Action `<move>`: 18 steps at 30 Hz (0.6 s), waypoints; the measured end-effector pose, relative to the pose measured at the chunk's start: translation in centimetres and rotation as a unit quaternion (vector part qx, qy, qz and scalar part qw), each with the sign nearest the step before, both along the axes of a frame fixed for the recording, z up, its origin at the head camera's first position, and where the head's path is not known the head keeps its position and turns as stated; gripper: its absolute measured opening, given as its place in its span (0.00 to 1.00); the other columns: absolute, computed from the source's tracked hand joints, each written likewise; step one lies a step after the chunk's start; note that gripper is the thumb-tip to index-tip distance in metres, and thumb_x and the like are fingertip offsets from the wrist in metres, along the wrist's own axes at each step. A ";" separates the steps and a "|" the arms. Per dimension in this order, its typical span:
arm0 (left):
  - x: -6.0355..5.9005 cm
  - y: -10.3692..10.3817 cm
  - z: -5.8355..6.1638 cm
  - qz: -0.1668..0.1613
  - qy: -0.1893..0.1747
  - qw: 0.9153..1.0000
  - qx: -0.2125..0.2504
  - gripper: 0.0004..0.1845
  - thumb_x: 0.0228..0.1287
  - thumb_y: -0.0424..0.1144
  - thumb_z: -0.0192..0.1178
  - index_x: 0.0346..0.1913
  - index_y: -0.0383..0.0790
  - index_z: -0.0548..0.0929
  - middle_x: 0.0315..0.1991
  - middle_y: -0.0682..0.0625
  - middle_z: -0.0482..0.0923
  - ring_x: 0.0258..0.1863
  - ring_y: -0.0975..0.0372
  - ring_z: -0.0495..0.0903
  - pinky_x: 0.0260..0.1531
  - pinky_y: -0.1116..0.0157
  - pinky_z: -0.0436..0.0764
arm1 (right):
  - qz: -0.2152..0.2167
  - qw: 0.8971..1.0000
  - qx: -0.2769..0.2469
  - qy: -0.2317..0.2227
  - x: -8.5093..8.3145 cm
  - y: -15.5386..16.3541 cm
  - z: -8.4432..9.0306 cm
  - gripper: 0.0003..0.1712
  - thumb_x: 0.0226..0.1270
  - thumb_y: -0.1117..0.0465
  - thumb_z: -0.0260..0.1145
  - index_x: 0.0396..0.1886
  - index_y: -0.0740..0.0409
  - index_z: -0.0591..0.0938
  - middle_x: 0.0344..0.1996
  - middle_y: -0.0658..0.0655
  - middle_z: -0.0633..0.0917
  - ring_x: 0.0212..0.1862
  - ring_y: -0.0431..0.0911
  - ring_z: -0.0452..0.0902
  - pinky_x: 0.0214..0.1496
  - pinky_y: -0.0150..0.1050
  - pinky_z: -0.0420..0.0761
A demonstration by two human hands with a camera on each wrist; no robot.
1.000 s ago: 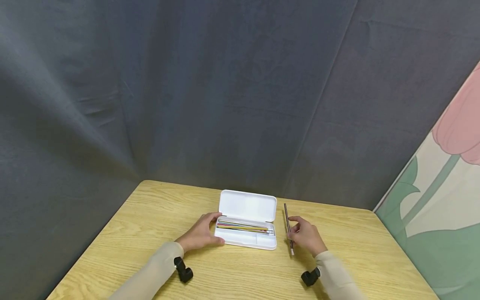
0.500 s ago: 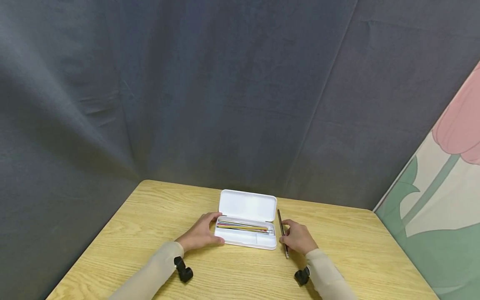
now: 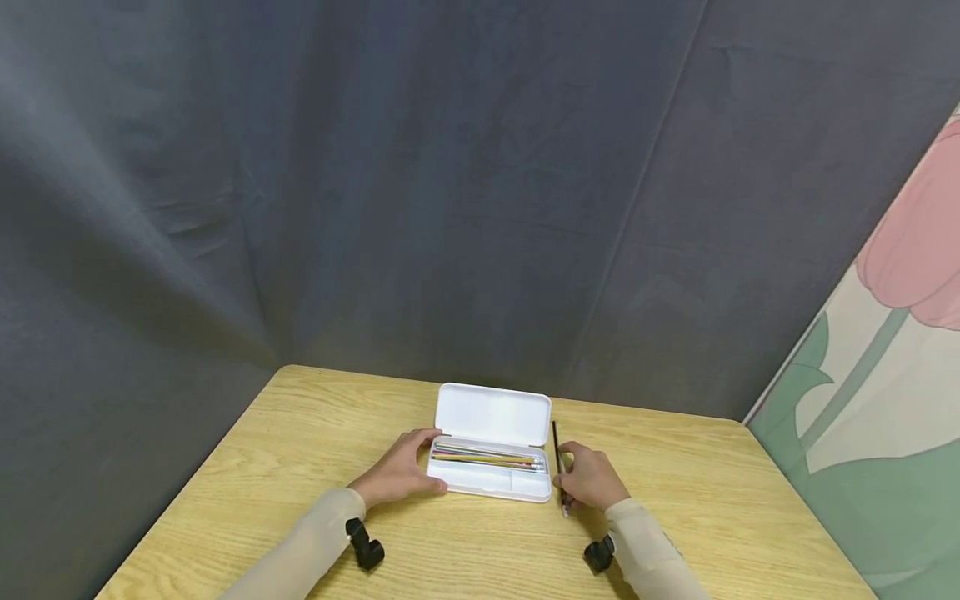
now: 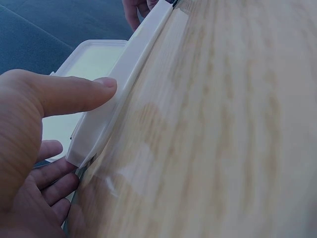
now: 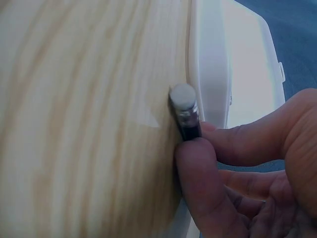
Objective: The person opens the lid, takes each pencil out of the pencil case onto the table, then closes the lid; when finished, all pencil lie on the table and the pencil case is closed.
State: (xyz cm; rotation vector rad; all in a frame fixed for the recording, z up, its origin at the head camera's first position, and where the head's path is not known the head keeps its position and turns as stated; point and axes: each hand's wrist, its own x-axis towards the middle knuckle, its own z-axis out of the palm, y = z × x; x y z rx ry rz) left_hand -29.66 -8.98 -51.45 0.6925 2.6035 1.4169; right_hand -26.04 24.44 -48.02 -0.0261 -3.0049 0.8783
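Note:
A white pencil case [image 3: 471,477] lies with its lid [image 3: 492,414] raised at the back. Several coloured pencils [image 3: 480,456] fill its rear section. My left hand [image 3: 400,472] grips the case's left end. The left wrist view shows the thumb [image 4: 81,94] flat on the front wall [image 4: 130,59], with the fingers curled by the end corner. Right of the case, my right hand [image 3: 594,478] pinches a dark pencil [image 3: 557,444] that points away from me. Its white eraser [image 5: 183,96] faces the right wrist camera, close beside the case wall [image 5: 213,59].
The case and both hands are over a light wood-grain table [image 3: 465,550]. A dark grey curtain [image 3: 450,208] hangs behind the table's far edge. On the right is a cloth with a tulip print [image 3: 885,375]. Each wrist carries a small black camera [image 3: 365,546].
My right hand has moved left with the dark pencil, bringing it right beside the case. My left hand keeps its grip. The head view has shifted slightly.

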 end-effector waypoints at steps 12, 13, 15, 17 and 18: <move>0.2 0.0 0.1 -0.001 0.000 1.000 -0.002 0.51 0.39 0.61 0.73 0.68 0.50 0.63 0.67 0.49 0.61 0.68 0.52 0.60 0.65 0.47 0.62 | -0.002 1.000 -0.009 -0.002 -0.1 0.1 -0.1 0.34 0.53 0.65 0.68 0.62 0.64 0.69 0.17 0.51 0.79 0.12 0.41 0.73 0.14 0.32 0.74; 0.2 0.0 0.2 -0.001 -0.001 1.000 -0.002 0.51 0.38 0.61 0.72 0.68 0.50 0.63 0.67 0.49 0.61 0.68 0.52 0.60 0.65 0.47 0.62 | -0.002 1.000 -0.011 0.000 -0.1 0.2 -0.1 0.34 0.53 0.65 0.68 0.62 0.64 0.69 0.17 0.51 0.79 0.12 0.41 0.74 0.14 0.32 0.74; 0.2 0.0 0.2 -0.001 -0.003 1.000 -0.001 0.51 0.38 0.61 0.73 0.68 0.50 0.63 0.67 0.49 0.61 0.68 0.53 0.60 0.65 0.48 0.62 | -0.006 1.000 -0.019 -0.002 -0.2 0.3 -0.1 0.34 0.53 0.65 0.69 0.61 0.64 0.69 0.18 0.52 0.80 0.13 0.41 0.74 0.14 0.32 0.74; 0.2 0.0 0.2 -0.002 -0.003 1.000 -0.002 0.51 0.39 0.60 0.73 0.68 0.50 0.62 0.67 0.49 0.61 0.67 0.53 0.60 0.65 0.48 0.63 | -0.007 1.000 -0.025 -0.005 -0.3 0.4 -0.1 0.34 0.53 0.64 0.69 0.61 0.63 0.70 0.18 0.52 0.80 0.13 0.42 0.74 0.15 0.32 0.75; 0.2 0.0 0.2 -0.003 -0.004 1.000 -0.002 0.50 0.40 0.59 0.73 0.68 0.50 0.62 0.67 0.49 0.61 0.67 0.53 0.60 0.65 0.48 0.63 | -0.008 1.000 -0.028 -0.006 -0.3 0.5 -0.1 0.33 0.53 0.64 0.69 0.60 0.63 0.70 0.18 0.52 0.80 0.13 0.42 0.74 0.15 0.33 0.75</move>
